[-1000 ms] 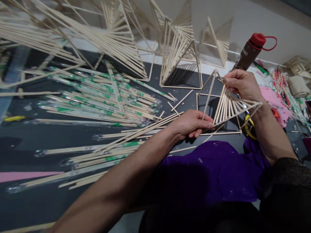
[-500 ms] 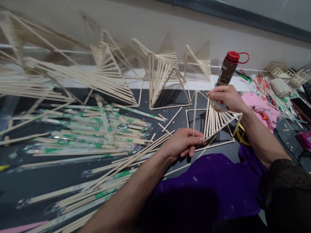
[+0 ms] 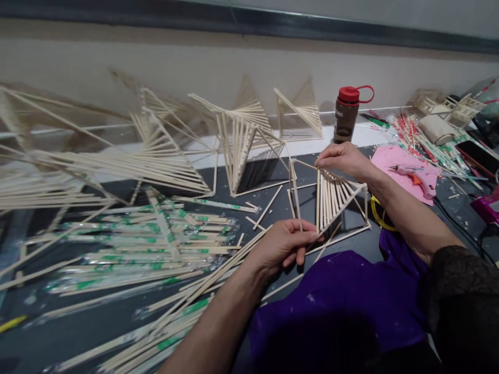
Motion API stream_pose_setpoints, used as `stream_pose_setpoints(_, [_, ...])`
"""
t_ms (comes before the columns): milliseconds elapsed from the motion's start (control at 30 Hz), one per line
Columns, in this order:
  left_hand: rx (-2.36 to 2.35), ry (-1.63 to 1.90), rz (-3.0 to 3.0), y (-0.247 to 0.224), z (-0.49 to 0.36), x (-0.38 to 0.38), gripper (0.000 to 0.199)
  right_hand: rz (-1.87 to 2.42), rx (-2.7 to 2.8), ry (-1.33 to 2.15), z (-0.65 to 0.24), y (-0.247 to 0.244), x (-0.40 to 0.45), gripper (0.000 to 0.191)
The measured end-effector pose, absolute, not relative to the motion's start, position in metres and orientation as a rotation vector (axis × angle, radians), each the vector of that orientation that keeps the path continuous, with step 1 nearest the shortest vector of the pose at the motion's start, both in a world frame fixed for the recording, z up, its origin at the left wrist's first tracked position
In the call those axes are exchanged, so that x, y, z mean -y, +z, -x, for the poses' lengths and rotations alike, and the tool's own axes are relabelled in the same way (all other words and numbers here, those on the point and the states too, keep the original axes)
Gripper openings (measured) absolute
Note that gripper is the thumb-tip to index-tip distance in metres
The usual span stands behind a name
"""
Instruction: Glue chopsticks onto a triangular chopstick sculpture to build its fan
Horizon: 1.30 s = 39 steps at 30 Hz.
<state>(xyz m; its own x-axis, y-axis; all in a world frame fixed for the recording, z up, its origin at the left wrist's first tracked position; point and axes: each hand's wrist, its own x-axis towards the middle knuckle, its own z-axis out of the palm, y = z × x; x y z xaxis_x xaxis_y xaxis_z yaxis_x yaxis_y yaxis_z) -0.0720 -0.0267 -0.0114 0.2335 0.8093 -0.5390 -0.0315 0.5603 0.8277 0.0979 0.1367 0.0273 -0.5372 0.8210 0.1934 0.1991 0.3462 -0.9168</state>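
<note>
Above the dark tabletop, the left hand pinches the small stick frame at its lower corner while the right hand pinches its upper edge, seemingly to keep the joints steady. Pale sticks fan across it in a twisting, ribbed surface, bounded by slim struts.

The sticks all look like pale, matt wood, and so does the fanned frame in my hands. Green-marked wrappers are clear, shiny plastic. The bottle looks like smooth see-through plastic, brownish, with a red plastic cap. Purple cloth is soft and matt with pale specks, and the counter is dark and mostly matt.
</note>
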Motion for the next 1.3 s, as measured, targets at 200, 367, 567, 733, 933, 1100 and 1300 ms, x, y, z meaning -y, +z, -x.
stream_pose_setpoints(200, [-1.188, 0.709, -0.785, -0.014, 0.072, 0.029, 0.029, 0.93, 1.917, 1.318, -0.096, 0.029, -0.133, 0.008])
stream_pose_setpoints(367, [-1.189, 0.718, -0.775, -0.012, 0.071, 0.029, 0.029, 0.963, 1.905, 1.358, -0.095, 0.033, -0.13, 0.011])
stream_pose_setpoints(567, [-1.18, 0.726, -0.77, -0.012, 0.071, 0.029, 0.028, 1.004, 1.838, 1.375, -0.092, 0.031, -0.124, 0.008])
stream_pose_setpoints(733, [-1.162, 0.753, -0.773, -0.012, 0.07, 0.03, 0.024, 0.968, 1.85, 1.243, -0.091, 0.03, -0.121, 0.006])
stream_pose_setpoints(933, [-1.15, 0.759, -0.764, -0.01, 0.067, 0.029, 0.019, 0.952, 1.881, 1.203, -0.092, 0.03, -0.124, 0.005])
stream_pose_setpoints(1100, [-1.141, 0.76, -0.772, -0.011, 0.068, 0.029, 0.016, 0.94, 1.908, 1.201, -0.092, 0.031, -0.125, 0.006])
stream_pose_setpoints(1300, [-1.146, 0.77, -0.774, -0.013, 0.068, 0.03, 0.015, 0.978, 1.926, 1.192, -0.092, 0.032, -0.125, 0.006])
